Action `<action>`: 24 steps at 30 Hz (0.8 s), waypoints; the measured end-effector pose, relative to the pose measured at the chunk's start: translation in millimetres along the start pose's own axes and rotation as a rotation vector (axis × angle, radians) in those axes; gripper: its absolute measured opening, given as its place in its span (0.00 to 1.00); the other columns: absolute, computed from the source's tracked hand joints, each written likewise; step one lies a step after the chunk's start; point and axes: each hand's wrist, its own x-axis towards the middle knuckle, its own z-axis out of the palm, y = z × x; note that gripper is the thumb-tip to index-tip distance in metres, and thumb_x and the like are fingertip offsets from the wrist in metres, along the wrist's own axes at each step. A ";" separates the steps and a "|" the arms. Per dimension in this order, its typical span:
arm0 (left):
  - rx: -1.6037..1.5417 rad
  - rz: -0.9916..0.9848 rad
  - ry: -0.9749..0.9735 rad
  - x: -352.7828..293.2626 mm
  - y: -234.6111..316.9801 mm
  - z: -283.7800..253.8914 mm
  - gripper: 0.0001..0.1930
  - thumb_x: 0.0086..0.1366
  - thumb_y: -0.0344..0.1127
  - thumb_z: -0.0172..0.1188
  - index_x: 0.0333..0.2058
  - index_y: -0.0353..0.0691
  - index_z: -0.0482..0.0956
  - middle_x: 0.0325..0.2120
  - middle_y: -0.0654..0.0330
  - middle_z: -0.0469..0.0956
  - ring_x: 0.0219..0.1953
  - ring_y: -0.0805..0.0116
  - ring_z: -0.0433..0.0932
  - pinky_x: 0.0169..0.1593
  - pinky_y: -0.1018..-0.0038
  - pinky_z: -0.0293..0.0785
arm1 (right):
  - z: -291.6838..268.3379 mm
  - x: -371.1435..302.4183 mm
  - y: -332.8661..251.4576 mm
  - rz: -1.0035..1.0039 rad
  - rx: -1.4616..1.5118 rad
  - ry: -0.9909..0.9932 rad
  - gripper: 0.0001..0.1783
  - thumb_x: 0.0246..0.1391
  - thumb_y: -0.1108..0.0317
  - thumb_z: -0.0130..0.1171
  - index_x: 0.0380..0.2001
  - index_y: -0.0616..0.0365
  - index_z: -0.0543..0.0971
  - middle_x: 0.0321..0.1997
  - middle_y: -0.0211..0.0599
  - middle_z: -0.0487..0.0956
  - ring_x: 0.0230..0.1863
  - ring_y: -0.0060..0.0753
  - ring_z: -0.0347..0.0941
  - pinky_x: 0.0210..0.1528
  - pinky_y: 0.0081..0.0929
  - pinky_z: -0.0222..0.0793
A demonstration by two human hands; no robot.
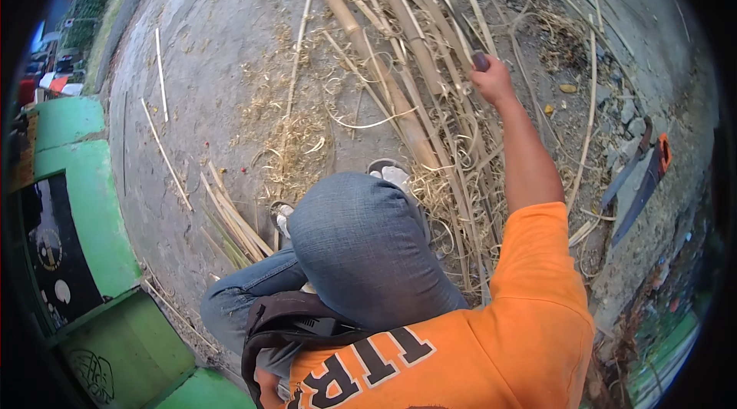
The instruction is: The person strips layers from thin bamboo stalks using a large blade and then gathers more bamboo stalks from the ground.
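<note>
My right hand (491, 82) reaches far forward, its fingers wrapped round a dark brown handle (480, 61). Whatever blade or tool head belongs to that handle I cannot make out. Right beside this hand lies a heap of split bamboo strips (418, 48), with a thicker round bamboo pole (384, 79) along its left side. Pale curled shavings (307, 140) are strewn around the heap and near my shoes. Low on the left, a bit of my left arm or hand (268, 387) shows under a black strap or bag (295, 305); its fingers are hidden.
A handsaw with an orange handle (663, 154) and a blade with a dark wooden handle (645, 132) lie at the right by broken stones. Thin strips (238, 217) lie left of my knees. A green wall (100, 202) stands at the left.
</note>
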 end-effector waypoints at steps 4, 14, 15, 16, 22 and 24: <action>0.012 0.055 -0.033 3.8 -1.9 1.1 0.23 0.68 0.44 0.62 0.58 0.40 0.78 0.45 0.57 0.84 0.39 0.62 0.84 0.35 0.68 0.78 | -1.7 -23.3 -33.4 -0.092 0.050 0.042 0.20 0.49 0.62 0.68 0.45 0.59 0.84 0.35 0.47 0.85 0.36 0.43 0.82 0.43 0.39 0.75; 0.005 0.060 -0.067 28.4 2.1 10.0 0.24 0.68 0.45 0.63 0.58 0.41 0.78 0.45 0.58 0.84 0.40 0.62 0.84 0.35 0.68 0.78 | -34.7 -111.7 -138.8 -0.160 0.133 -0.099 0.13 0.52 0.68 0.67 0.40 0.61 0.84 0.30 0.37 0.82 0.31 0.28 0.76 0.38 0.32 0.72; 0.001 0.055 -0.063 30.3 1.0 10.8 0.24 0.68 0.45 0.63 0.58 0.41 0.78 0.45 0.58 0.84 0.40 0.62 0.84 0.35 0.68 0.78 | -36.4 -115.7 -147.9 -0.179 0.126 -0.131 0.13 0.51 0.68 0.67 0.39 0.61 0.84 0.29 0.38 0.82 0.30 0.29 0.75 0.36 0.33 0.71; 0.003 0.057 -0.068 34.1 3.9 14.3 0.24 0.68 0.45 0.63 0.58 0.41 0.78 0.46 0.58 0.84 0.40 0.62 0.84 0.35 0.68 0.78 | -37.9 -116.0 -147.4 -0.219 0.120 -0.116 0.13 0.50 0.67 0.67 0.39 0.61 0.83 0.28 0.39 0.81 0.28 0.31 0.74 0.35 0.35 0.70; 0.007 0.067 -0.067 57.4 32.5 20.0 0.24 0.68 0.45 0.63 0.59 0.41 0.77 0.46 0.58 0.84 0.40 0.62 0.84 0.35 0.67 0.78 | -55.7 -109.2 -133.1 -0.214 0.066 0.020 0.14 0.50 0.67 0.66 0.42 0.60 0.84 0.30 0.41 0.83 0.31 0.32 0.76 0.38 0.35 0.73; 0.014 0.075 -0.061 68.1 47.6 16.2 0.24 0.67 0.45 0.63 0.59 0.41 0.77 0.46 0.58 0.84 0.40 0.62 0.84 0.35 0.67 0.78 | -69.4 -103.3 -113.6 -0.106 0.058 0.038 0.15 0.52 0.69 0.65 0.44 0.59 0.85 0.36 0.41 0.85 0.35 0.32 0.80 0.41 0.34 0.75</action>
